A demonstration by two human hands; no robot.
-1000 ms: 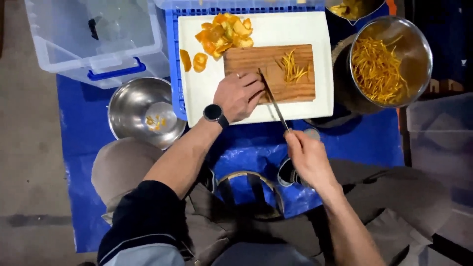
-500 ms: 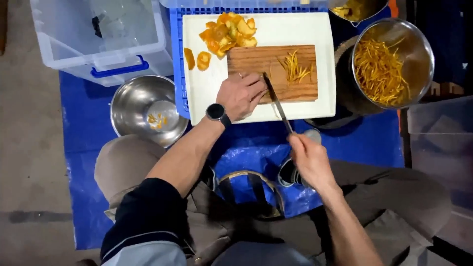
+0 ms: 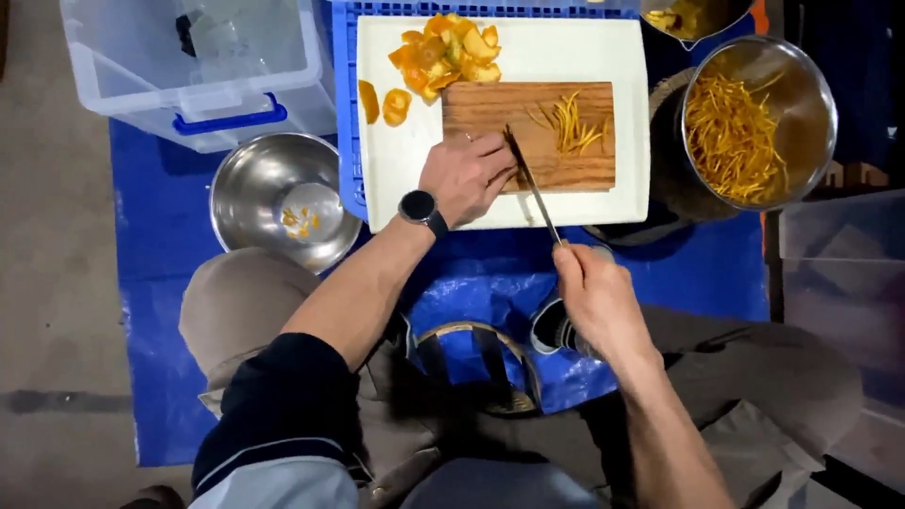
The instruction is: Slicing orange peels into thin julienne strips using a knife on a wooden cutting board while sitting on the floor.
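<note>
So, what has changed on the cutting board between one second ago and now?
Almost nothing. The left hand still presses down on the wooden board, and the right hand still holds the knife, blade beside the left fingers. The peel strips, peel pieces and bowls stay put.

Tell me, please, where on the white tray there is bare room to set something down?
The white tray is bare right of the orange peel pile, above the wooden board, and along its near edge right of the knife. Around the left hand and the two loose peels it is crowded.
</note>
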